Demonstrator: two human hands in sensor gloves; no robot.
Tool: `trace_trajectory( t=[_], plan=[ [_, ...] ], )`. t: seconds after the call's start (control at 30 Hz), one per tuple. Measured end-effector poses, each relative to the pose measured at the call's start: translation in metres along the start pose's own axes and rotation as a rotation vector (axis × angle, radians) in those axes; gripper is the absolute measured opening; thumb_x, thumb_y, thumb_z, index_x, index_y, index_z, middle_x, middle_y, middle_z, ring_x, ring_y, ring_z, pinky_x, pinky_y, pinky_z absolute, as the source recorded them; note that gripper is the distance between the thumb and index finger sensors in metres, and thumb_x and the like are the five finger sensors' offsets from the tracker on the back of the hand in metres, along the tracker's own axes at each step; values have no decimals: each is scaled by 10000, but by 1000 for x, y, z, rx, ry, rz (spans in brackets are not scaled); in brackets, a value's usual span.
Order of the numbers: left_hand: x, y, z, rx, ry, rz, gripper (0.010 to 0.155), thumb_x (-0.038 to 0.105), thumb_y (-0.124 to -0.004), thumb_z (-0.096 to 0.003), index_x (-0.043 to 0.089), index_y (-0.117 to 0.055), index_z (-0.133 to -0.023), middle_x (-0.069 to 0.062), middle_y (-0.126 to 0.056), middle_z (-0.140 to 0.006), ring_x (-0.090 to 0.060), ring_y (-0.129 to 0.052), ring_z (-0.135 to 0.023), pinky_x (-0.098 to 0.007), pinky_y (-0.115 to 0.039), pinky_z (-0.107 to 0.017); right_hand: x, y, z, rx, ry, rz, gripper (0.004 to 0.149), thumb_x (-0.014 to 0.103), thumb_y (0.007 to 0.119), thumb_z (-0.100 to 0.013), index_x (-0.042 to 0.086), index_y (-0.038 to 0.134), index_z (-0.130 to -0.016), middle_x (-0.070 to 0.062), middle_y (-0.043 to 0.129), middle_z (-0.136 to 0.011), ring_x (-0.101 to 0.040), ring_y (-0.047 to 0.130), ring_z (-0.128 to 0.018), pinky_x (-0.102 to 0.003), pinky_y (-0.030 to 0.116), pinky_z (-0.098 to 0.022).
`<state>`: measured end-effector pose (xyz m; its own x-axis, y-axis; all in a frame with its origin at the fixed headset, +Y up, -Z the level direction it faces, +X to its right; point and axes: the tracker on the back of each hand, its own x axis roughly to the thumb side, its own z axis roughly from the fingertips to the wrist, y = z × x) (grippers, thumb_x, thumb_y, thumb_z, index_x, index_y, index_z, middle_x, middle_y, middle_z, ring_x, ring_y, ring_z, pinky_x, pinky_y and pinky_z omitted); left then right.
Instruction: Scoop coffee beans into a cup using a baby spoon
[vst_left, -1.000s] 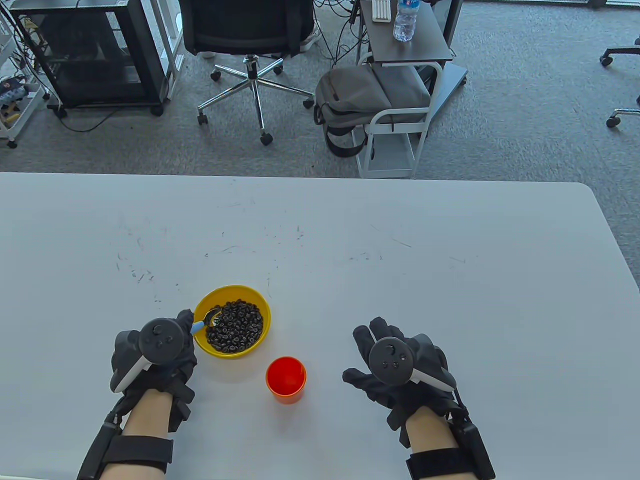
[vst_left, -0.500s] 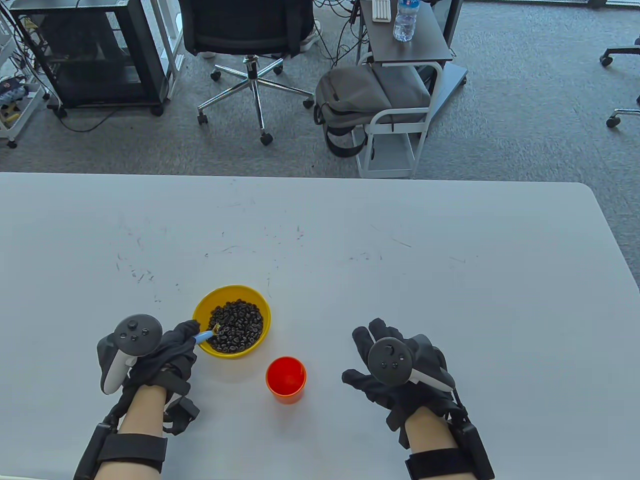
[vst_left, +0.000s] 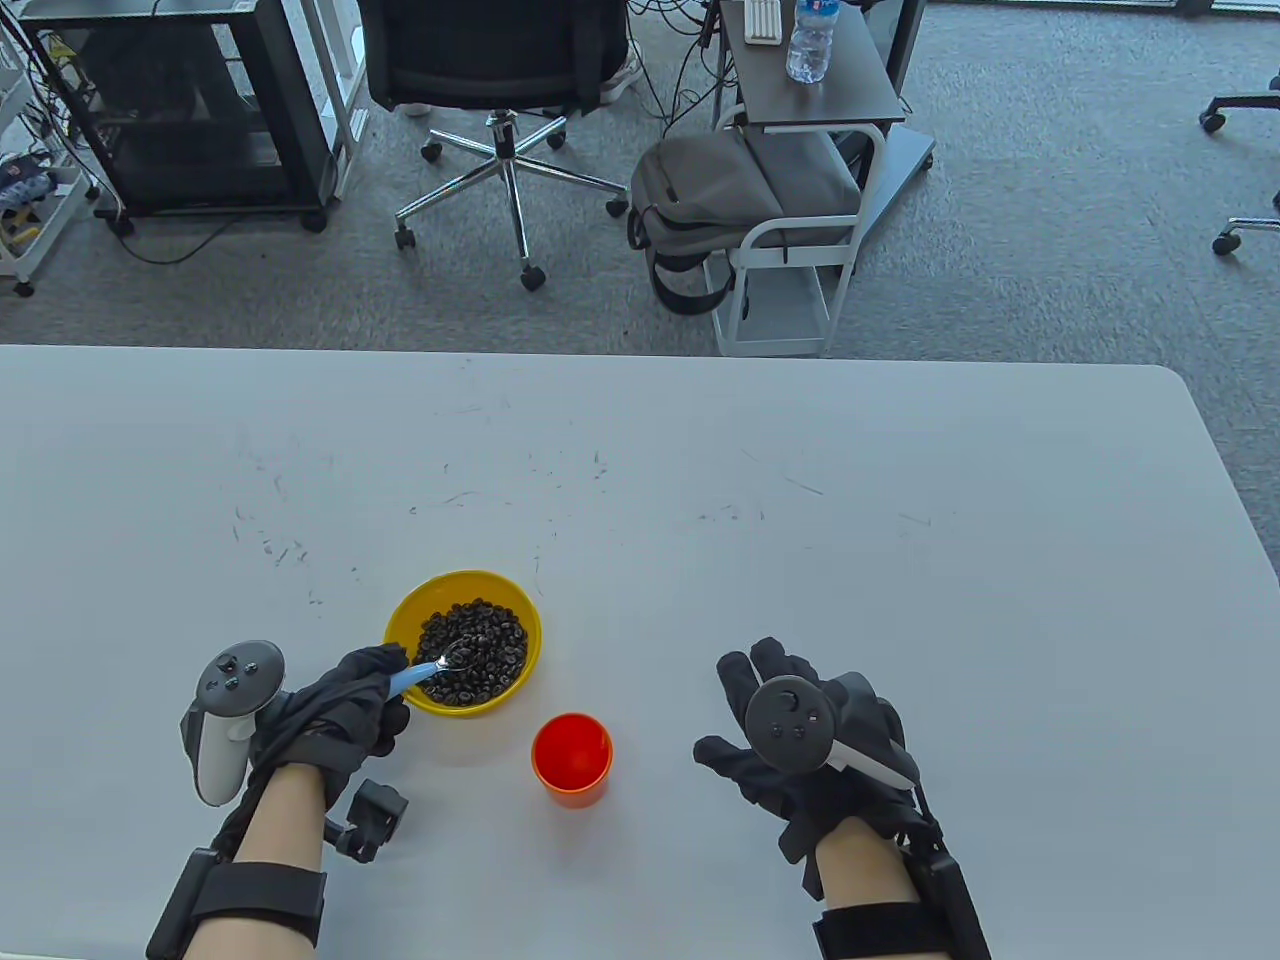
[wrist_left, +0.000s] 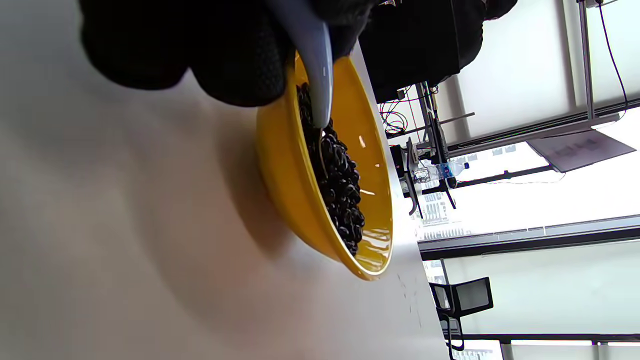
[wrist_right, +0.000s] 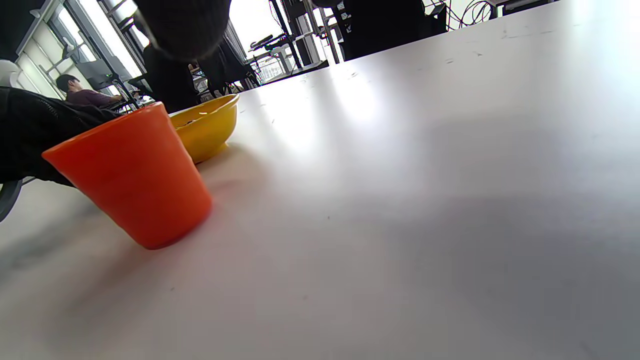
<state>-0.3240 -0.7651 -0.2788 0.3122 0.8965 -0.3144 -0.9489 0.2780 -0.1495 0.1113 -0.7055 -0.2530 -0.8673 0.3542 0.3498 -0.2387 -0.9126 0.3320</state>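
Left hand (vst_left: 345, 705) pinches the baby spoon (vst_left: 430, 672), tip dug into the coffee beans (vst_left: 475, 650). Right hand (vst_left: 800, 740) lies flat, fingers spread, near the cup (vst_left: 571, 757).

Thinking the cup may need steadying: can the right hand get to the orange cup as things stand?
Probably yes: the right hand lies open and holds nothing, and only bare table separates it from the orange cup.

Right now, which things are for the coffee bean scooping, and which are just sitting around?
For the job:
- left hand, holding the baby spoon
- coffee beans
- yellow bowl
- orange cup

Just sitting around:
- right hand, holding nothing
- water bottle
- grey backpack
- office chair
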Motion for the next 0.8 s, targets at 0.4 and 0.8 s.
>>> trace_trajectory(
  t=[0.4, 0.8],
  plan=[
    [17, 10, 10, 35, -94, 77, 495, 128, -586, -595, 15, -610, -1076, -359, -642, -951, -405, -864, -656, -582, -763, -509, 0, -2, -2, -1, -12, -7, 821, 529, 638, -575, 16, 295, -1115, -394, 222, -1105, -657, 338, -918, -747, 416, -638],
    [48, -27, 20, -263, -231, 54, 493, 118, -595, -595, -4, -627, -1071, -377, -653, -940, -421, -869, -641, -594, -762, -497, -3, 1, -4, 10, -10, -44, 830, 562, 632, -588, 15, 297, -1116, -395, 228, -1106, -659, 343, -918, -746, 418, -639]
  ],
)
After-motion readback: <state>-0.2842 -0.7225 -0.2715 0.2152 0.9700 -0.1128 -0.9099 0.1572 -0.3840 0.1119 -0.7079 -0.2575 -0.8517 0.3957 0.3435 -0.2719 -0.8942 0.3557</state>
